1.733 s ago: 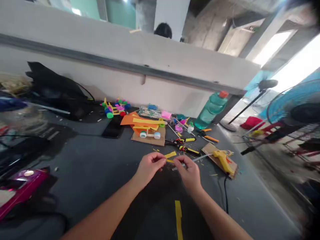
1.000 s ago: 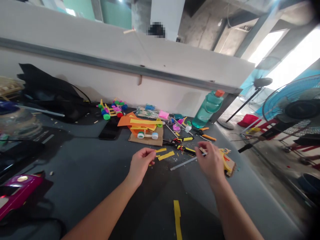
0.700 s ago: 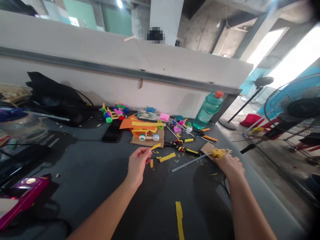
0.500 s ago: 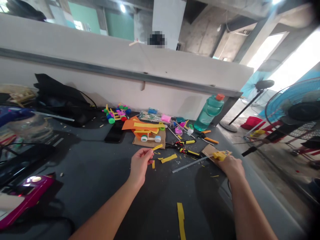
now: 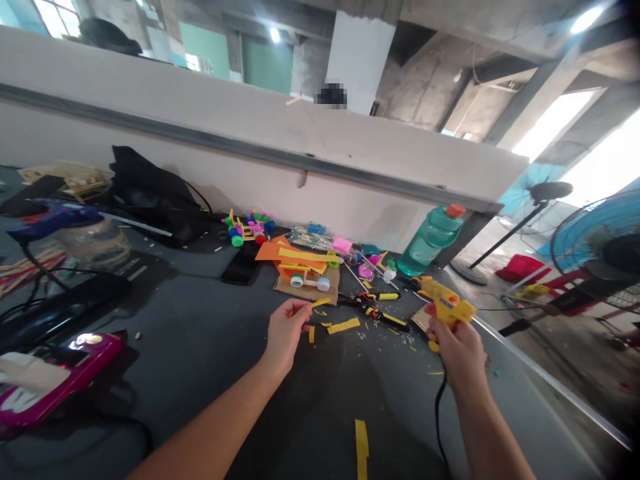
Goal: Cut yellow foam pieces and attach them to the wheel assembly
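My right hand grips a yellow hot glue gun by its handle, near the right side of the table. Its nozzle faces left and away from me, a clear glue stick trails from its rear to the right, and a black cord hangs below. A piece of cardboard lies under the gun, partly hidden. Pinched between the thumb and fingers of my left hand is a narrow yellow paper strip, held above the table. Yellow scraps lie just right of that hand.
Pliers with yellow-black handles lie mid-table. Behind are a small wheeled model on cardboard, orange sheets, a phone and a green bottle. At left are a blue glue gun and a magenta device. Fans stand right.
My right hand has lifted and turned the glue gun, so its stick swings from left to right. My left hand keeps its strip. The view has shifted slightly left.
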Demonstrator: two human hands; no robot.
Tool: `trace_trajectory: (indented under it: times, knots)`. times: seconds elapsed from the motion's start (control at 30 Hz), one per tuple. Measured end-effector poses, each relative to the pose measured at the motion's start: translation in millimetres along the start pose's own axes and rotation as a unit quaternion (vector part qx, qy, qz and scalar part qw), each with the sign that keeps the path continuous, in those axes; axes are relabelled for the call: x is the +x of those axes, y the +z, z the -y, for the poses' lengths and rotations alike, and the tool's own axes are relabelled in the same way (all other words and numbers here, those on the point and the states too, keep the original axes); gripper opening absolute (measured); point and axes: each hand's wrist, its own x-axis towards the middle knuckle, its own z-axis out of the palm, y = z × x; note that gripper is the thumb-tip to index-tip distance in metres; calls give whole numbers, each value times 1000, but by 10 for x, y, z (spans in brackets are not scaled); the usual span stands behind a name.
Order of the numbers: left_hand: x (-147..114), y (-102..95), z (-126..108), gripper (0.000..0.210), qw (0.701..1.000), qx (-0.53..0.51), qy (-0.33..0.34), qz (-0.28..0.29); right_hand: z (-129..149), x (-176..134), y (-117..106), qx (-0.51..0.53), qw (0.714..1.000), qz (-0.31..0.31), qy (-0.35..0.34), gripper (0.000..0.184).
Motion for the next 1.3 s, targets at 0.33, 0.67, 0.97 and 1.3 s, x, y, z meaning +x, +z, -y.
trace_trajectory:
  times: [0.33, 0.67, 0.97, 1.3]
  knots:
    - [-60, 30, -10, 20, 1000, 3, -14, 9, 405, -795, 592, 243, 918, 313, 34, 35]
    - [-53, 45, 26, 20, 999, 31, 11, 23, 329, -891, 721, 178, 925, 335, 33, 31]
    - [-55, 44, 48, 22, 998, 44, 19, 36, 288, -913, 770, 166, 928, 333, 28, 31]
    - [-66, 44, 43, 19, 997, 50, 26, 47, 241, -906, 769, 157, 929, 334, 23, 29]
